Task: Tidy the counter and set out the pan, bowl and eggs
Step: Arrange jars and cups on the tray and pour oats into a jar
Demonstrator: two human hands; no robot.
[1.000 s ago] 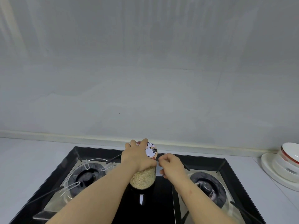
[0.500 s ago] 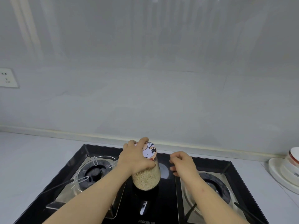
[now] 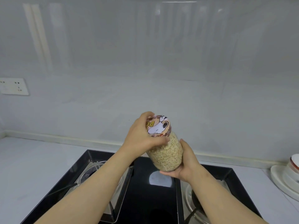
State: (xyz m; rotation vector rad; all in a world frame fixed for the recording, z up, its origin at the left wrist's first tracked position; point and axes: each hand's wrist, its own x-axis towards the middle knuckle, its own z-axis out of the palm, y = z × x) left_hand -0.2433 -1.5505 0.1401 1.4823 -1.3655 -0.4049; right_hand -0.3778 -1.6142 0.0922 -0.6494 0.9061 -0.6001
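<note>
1. Above the middle of the black glass gas hob (image 3: 142,191), the clear cylindrical jar of pale grain (image 3: 166,154) now hangs in the air. It is tilted, so its round cartoon-printed lid (image 3: 159,126) leans toward the camera. A second ago it stands upright on the hob's centre strip.
2. The left hand (image 3: 139,136) keeps its place at the top. Its fingers curl over the far rim of the lid and its thumb wraps across the jar's shoulder.
3. The right hand (image 3: 186,164) is new to the grip. Half a second ago it hovers beside the jar, loosely curled and touching nothing. Now it cups the base from below and from the right, with the thumb lying up the glass.
4. My reading: the lift is made and the weight is shared by both hands, so the tidying step is under way. Where the jar is bound I cannot tell.
5. The white bowl with a red rim (image 3: 294,162) sits on stacked white plates (image 3: 281,177) at the right edge of the pale counter (image 3: 40,159), well apart from both hands. No pan or eggs are in view, so the setting-out looks not yet begun.
</note>
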